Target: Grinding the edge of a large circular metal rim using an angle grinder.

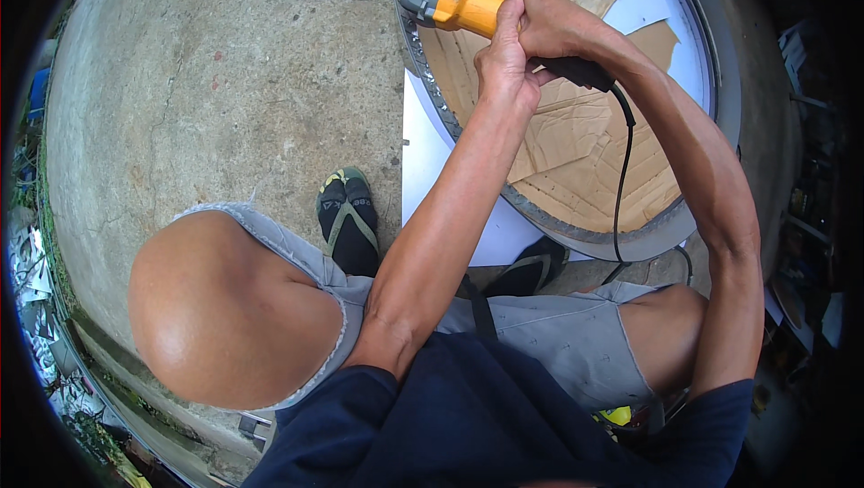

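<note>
An angle grinder with a yellow body, a grey head and a black rear handle is in both my hands. My right hand wraps over its body from above. My left hand closes round it from the near left side, thumb up along the yellow casing. The grinder's head lies over the far left rim of a large round grey ring. Its disc is hidden, and whether it touches the rim I cannot tell. A black cord runs from the handle down across the ring's near edge.
Brown cardboard covers the inside of the ring, with white sheet under and beside it. My sandalled left foot stands on the concrete floor, and the other foot is by the ring's near edge. Clutter lines both far sides.
</note>
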